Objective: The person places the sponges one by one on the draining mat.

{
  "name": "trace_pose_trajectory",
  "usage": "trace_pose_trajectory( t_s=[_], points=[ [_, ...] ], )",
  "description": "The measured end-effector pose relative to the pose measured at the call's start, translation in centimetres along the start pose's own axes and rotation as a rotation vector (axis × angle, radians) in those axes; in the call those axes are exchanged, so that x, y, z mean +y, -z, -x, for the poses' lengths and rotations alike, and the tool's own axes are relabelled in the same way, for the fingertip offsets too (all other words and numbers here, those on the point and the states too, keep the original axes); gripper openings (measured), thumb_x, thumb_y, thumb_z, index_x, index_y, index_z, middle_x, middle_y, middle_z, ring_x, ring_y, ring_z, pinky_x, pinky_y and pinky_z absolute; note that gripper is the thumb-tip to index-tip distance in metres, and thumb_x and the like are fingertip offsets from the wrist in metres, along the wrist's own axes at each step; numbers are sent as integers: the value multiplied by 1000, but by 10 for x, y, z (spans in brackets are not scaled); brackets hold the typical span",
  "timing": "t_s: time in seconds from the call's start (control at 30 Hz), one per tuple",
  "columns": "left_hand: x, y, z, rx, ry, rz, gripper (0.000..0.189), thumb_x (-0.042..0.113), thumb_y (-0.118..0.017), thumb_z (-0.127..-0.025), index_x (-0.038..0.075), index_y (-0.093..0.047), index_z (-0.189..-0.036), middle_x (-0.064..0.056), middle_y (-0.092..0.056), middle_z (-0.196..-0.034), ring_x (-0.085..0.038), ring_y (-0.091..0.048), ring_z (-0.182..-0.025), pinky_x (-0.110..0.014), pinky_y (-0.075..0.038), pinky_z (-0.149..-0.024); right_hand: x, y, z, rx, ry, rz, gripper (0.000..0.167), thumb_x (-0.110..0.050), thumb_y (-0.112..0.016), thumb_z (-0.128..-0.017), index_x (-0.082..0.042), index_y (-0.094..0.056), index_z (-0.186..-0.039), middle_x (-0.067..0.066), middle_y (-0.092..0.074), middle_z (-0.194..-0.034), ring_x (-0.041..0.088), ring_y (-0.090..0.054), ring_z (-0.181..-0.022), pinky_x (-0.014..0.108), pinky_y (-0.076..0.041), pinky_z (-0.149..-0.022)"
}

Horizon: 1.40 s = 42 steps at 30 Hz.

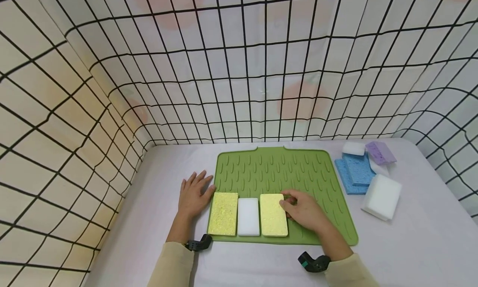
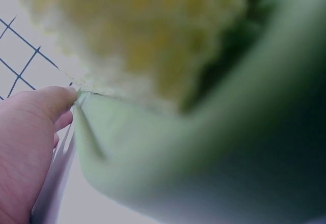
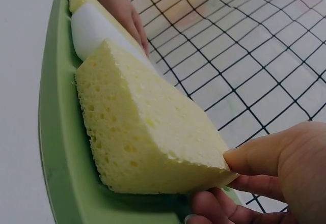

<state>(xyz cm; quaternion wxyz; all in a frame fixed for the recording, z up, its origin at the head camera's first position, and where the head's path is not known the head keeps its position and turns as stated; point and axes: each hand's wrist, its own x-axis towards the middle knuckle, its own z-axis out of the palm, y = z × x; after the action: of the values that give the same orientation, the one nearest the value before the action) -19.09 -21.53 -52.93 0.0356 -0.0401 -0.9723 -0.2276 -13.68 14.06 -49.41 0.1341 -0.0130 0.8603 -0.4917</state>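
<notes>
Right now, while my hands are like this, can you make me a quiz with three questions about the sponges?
1. What lies between the left yellow sponge and the right yellow sponge on the green mat?
2. True or false: the right hand is pinching the left yellow sponge.
3. Which colour is missing from the pile to the right of the mat? A) blue B) purple C) orange

Key:
1. A white block.
2. False; it is pinching the right yellow sponge.
3. C, orange; the pile has blue, purple and white pieces.
</notes>
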Motion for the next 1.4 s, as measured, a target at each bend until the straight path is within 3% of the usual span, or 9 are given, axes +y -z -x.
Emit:
trace_pose_trajectory(
  t_s=[0.53, 1.1, 1.27, 1.4],
  points=[
    [2, 0, 1, 22, -9, 4, 50, 46, -56, -102, 22, -58, -146, -4, -42, -163, -36, -26, -157, -62, -9, -128, -1, -7, 0, 50, -41, -2, 43, -21, -65, -100, -5, -60, -139, 9, -68, -101, 14, -65, -67, 29, -57, -60],
    [2, -2, 1, 2, 33, 0, 50, 48, -54, -102, 24, -57, -147, -1, -40, -165, -32, -22, -158, -58, -5, -130, -2, -2, 2, 8, -36, -66, 42, -18, -67, -98, -6, -60, -138, 12, -68, -107, 15, -67, -70, 29, -61, -64],
    [3, -2, 1, -5, 36, -6, 51, 48, -54, -102, 24, -57, -147, -2, -39, -165, -32, -22, -158, -58, -5, -130, -3, 11, 6, -3, -17, -34, 42, -20, -66, -100, -5, -59, -139, 12, -68, -107, 16, -68, -73, 30, -60, -66],
    [3, -1, 0, -14, 35, -9, 51, 48, -53, -103, 24, -56, -148, -2, -39, -165, -32, -22, -159, -58, -5, -130, -8, 34, 11, 38, -18, 53, 46, -28, -64, -101, -8, -57, -142, 10, -68, -110, 14, -69, -77, 29, -55, -67]
  ],
)
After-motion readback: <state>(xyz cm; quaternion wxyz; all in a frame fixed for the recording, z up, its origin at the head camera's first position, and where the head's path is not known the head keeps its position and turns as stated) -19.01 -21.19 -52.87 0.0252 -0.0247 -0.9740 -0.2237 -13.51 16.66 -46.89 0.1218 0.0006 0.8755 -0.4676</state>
